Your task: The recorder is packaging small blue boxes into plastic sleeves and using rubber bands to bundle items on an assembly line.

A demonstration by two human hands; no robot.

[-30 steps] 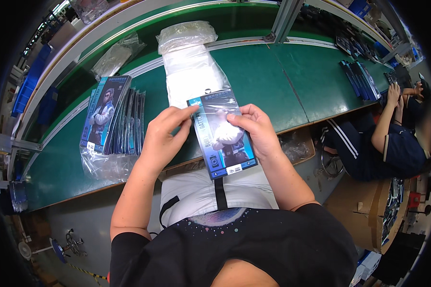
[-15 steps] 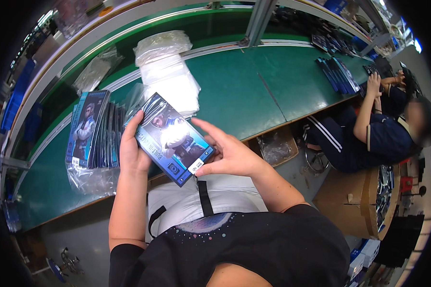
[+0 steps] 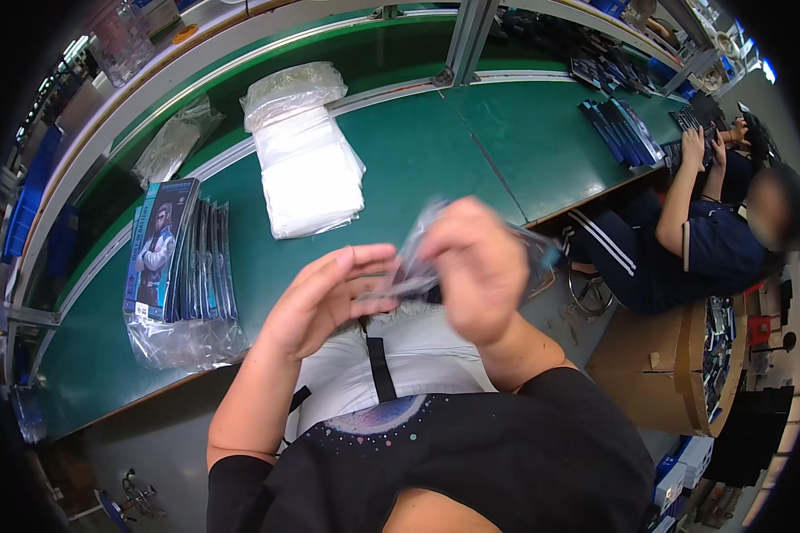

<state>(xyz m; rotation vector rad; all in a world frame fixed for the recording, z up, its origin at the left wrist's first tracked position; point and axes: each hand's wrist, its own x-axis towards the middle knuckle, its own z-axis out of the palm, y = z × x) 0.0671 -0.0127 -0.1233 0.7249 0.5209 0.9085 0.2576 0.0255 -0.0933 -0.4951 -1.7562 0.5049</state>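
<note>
A blue printed flat box [image 3: 544,256] in a clear plastic bag [image 3: 411,244] is held over my lap, smeared by motion and mostly hidden. My right hand [image 3: 480,266] is closed on the bagged box near the bag's loose end. Beside that end, my left hand [image 3: 333,289] has its fingers apart; I cannot tell whether it touches the plastic. On the green table [image 3: 418,160] to the left, several similar boxes [image 3: 164,249] in clear bags lean in a row. Beyond my hands lies a stack of white sleeves or bags [image 3: 311,182].
A frame post [image 3: 467,44] rises at the table's back edge. Clear plastic packs [image 3: 293,89] lie along the back. At right, a co-worker [image 3: 720,240] sits by more blue boxes [image 3: 622,133]. A large cardboard carton [image 3: 640,364] stands on the floor.
The box has swung from in front of both hands toward the right, in my right hand. My left hand has let go of its side and moved right, fingers spread.
</note>
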